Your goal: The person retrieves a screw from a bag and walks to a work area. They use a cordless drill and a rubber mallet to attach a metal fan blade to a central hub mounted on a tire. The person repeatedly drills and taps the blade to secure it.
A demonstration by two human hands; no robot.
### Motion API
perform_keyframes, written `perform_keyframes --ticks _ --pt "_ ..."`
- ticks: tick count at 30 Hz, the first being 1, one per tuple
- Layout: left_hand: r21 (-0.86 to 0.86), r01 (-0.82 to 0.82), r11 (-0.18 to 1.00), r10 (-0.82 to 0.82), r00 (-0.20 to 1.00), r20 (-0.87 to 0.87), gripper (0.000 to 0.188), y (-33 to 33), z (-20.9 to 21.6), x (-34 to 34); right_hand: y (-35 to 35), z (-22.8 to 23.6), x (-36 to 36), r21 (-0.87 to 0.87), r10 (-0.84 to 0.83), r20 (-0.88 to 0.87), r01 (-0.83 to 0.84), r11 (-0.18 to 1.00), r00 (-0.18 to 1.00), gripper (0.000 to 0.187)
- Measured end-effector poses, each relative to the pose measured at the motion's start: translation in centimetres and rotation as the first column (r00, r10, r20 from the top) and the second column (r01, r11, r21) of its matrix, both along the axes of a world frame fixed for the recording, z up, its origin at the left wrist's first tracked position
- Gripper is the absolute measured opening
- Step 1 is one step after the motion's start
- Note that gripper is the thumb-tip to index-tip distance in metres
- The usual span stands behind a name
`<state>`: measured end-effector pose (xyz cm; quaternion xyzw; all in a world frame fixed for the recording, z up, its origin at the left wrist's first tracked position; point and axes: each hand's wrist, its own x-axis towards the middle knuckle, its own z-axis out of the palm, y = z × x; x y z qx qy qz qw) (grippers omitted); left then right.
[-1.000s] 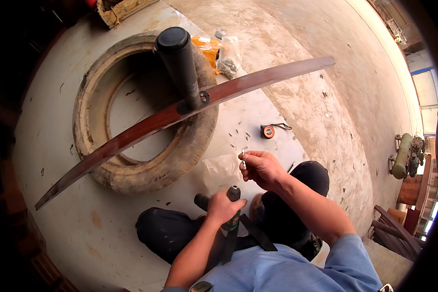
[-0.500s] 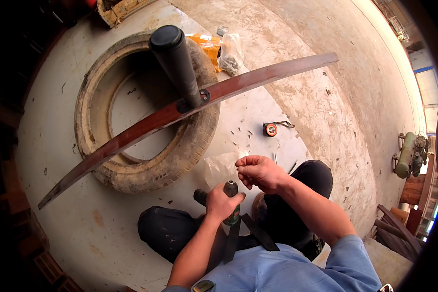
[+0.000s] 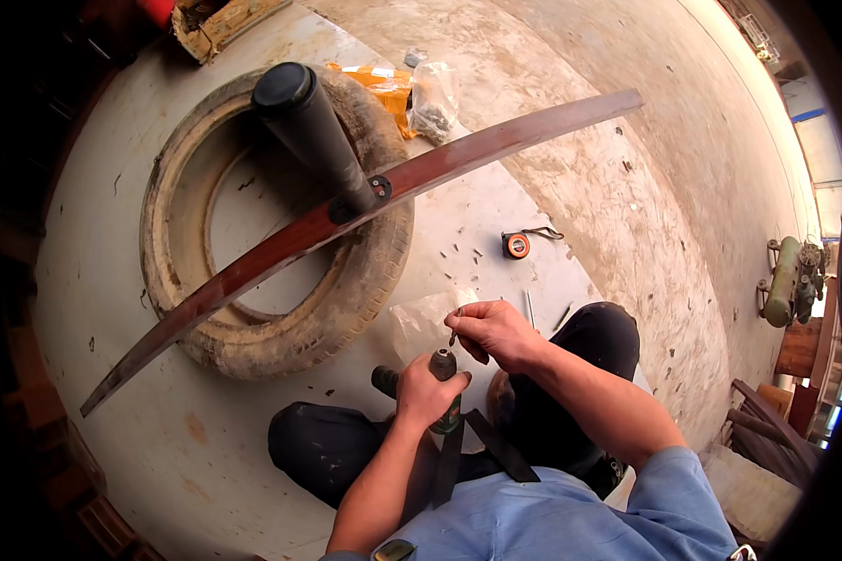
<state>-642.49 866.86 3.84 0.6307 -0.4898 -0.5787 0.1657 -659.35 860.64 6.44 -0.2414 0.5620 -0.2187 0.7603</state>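
Note:
My left hand [image 3: 425, 393] is wrapped round the front of a dark green and black power drill [image 3: 442, 365], whose chuck points up and away from me. Just above the chuck, my right hand [image 3: 498, 333] pinches a small dark drill or driver bit [image 3: 453, 338] between thumb and fingertips; its exact type is too small to tell. Beyond both hands, a long curved reddish-brown wooden bar [image 3: 505, 140] lies across a dirty tyre [image 3: 370, 304]. A black cylindrical leg [image 3: 316, 131] rises from the bar's middle, beside a small black round fitting [image 3: 380, 187].
A clear plastic bag [image 3: 419, 323] lies just past my hands. Several screws [image 3: 475, 252], an orange and black tape measure [image 3: 515, 245] and a thin screwdriver-like rod [image 3: 530, 307] are on the board to the right. An orange package [image 3: 384, 91] sits behind the tyre; a green tank [image 3: 782, 280] stands far right.
My right hand's fingertips have shifted slightly, and the small bit now shows pointing down toward the chuck. My left hand keeps its hold. The view has shifted a little.

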Motion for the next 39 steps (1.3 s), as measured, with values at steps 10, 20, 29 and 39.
perform_keyframes --ticks 10,20,29,39 --pt "0.003 0.032 0.999 -0.032 0.999 -0.007 0.032 0.1 -0.4 -0.2 -0.2 0.1 0.0 0.035 0.031 -0.047 -0.029 0.999 0.998 0.017" --pt "-0.028 0.092 0.995 -0.091 0.995 0.034 0.032 0.0 -0.3 -0.2 -0.1 -0.2 -0.1 0.029 0.078 -0.077 -0.076 0.997 0.994 0.02" --pt "0.164 0.229 0.959 -0.275 0.89 0.365 0.046 0.9 -3.6 -2.1 -2.5 3.6 -1.6 -0.18 -0.024 -0.285 -0.029 0.983 0.958 0.021" --pt "0.379 0.361 0.852 -0.51 0.736 0.446 0.053 3.7 -13.9 -7.6 -3.4 8.0 -4.9 -0.365 -0.438 0.073 0.433 0.824 0.896 0.028"
